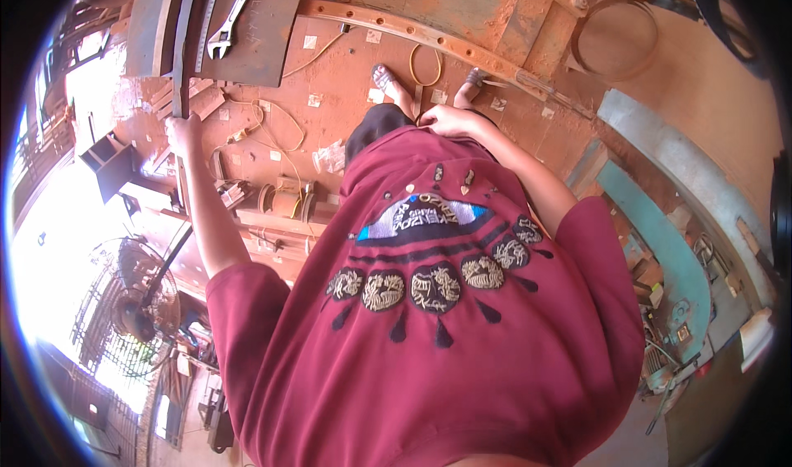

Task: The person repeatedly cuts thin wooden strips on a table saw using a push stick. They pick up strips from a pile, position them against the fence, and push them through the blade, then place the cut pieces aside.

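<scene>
Maroon cloth of my shirt [462,368] fills the space nearest the camera, with an embroidered eye across its front. Out to the left, my left hand [180,134] is wrapped round a long dark bar [181,75], fingers closed on it just off the near edge of the bench [272,58]. From there the bar curves away over the bench, beside a curved brown strip [165,30]. I judge that I grip it at this end because the length overhanging the edge needs support.

On the other side of the bar, 1 steel rule [209,23] and 1 adjustable wrench [239,10] lie roughly along its line; they seem set there to be within easy reach while leaving room for the bar.

My right hand [450,122] is bent in at my waist, at the shirt's hem; I cannot quite tell whether its fingers pinch the cloth or merely rest there. My 2 feet stand apart on the tiled floor [346,75], probably for balance with that arm stretched out. A fan [140,306] stands off to my left, presumably for air.
</scene>
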### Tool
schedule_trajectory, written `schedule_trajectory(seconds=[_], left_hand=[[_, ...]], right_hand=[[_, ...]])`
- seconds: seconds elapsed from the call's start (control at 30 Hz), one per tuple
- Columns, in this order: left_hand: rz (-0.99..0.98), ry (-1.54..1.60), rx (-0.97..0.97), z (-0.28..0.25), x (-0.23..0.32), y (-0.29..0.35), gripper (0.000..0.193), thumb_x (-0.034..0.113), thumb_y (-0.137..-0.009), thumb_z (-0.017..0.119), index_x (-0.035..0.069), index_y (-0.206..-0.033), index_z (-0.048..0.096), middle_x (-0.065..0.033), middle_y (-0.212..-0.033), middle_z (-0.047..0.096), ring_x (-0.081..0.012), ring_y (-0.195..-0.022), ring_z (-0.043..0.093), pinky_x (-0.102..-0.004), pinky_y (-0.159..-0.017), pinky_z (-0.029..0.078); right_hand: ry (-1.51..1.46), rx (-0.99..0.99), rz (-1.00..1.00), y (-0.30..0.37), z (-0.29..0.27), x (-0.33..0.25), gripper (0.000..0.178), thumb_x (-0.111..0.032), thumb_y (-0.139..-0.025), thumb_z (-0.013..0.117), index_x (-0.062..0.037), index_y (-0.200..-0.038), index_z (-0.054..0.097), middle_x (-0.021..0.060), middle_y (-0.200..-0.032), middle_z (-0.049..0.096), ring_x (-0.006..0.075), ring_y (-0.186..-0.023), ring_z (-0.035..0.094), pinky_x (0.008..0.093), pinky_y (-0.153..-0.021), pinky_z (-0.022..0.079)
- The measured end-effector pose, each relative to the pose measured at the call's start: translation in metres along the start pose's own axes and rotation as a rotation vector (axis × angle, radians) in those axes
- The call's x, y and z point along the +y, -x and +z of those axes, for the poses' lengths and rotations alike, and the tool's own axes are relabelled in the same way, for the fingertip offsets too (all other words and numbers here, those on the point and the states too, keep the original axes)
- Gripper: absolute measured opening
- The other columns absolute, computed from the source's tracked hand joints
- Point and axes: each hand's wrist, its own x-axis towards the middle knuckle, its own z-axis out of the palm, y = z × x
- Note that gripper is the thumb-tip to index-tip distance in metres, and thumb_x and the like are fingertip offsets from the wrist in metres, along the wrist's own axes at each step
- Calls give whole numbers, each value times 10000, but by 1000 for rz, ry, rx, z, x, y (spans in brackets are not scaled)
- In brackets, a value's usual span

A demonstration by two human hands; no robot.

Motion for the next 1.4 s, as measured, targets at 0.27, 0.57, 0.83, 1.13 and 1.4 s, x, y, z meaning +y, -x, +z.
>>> schedule_trajectory(seconds=[0.27,0.57,0.83,1.13,1.4], left_hand=[[-26,1,5,-1,2,8,600,436,-835,640,29,-1262,529,-211,-1249,620,-385,-1206,574,-530,-1021,432],[-19,26,15,-12,10,43,555,398,-816,642,33,-1224,554,-207,-1217,638,-389,-1172,594,-504,-1009,441],[-48,69,-34,-39,43,135,515,303,-826,627,9,-1238,533,-212,-1240,615,-383,-1192,573,-507,-1010,436],[3,62,76,-34,72,221,463,335,-857,624,1,-1169,551,-228,-1171,639,-405,-1134,600,-519,-962,455],[-53,65,23,-36,94,302,430,259,-815,623,-8,-1146,561,-220,-1188,625,-381,-1154,586,-494,-979,443]], right_hand=[[384,286,-38,19,-12,-9,251,-273,-870,667,-26,-885,709,192,-834,703,350,-820,690,433,-744,517],[300,379,10,39,-27,25,278,-317,-875,650,-50,-885,727,210,-860,709,364,-836,705,477,-748,536],[80,35,-92,138,-117,-128,282,-255,-936,641,-22,-1094,660,120,-971,714,181,-882,666,345,-823,532],[944,1146,-763,85,-243,-202,664,-434,-879,623,66,-1301,514,339,-1088,646,485,-1069,624,532,-949,498],[846,838,-157,94,-252,-182,369,-306,-888,548,-30,-1106,660,271,-1074,690,410,-1087,653,521,-959,505]])
